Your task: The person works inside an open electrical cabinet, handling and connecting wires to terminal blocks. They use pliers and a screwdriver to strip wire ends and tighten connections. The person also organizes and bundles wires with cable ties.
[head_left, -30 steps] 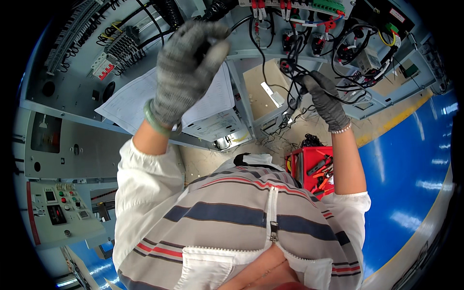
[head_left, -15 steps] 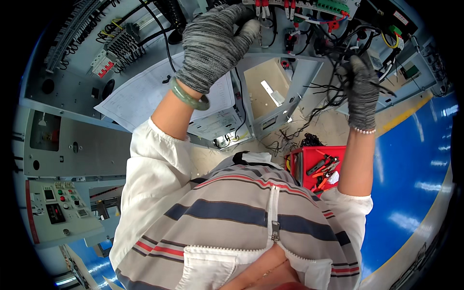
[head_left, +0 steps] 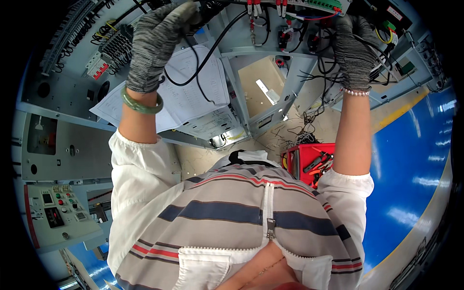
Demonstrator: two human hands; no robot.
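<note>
My left hand (head_left: pixel 155 48), in a grey knitted glove, is raised at the upper left with its fingers closed around a black wire (head_left: pixel 197 72). The wire's loose end hangs over a printed drawing sheet (head_left: pixel 193 92), and a thicker black loop passes beside it. At the upper right my gloved right hand (head_left: pixel 355 53) is closed among a bundle of black wires (head_left: pixel 326 77), whose ends trail down to its left. Its fingertips are partly hidden by the cabinet wiring. Above and between the hands runs a green terminal block (head_left: pixel 331 5) with red-sleeved wires.
A red toolbox (head_left: pixel 296 162) with pliers-like hand tools stands on the floor below, next to wire scraps. Open cabinet panels surround me. Breakers (head_left: pixel 99 67) sit at the upper left, a control panel (head_left: pixel 60 212) at the lower left. Blue floor (head_left: pixel 406 193) lies to the right.
My left hand has moved left, with black wire now trailing from it across the drawing sheet. My right hand has risen slightly and moved further into the wiring.
</note>
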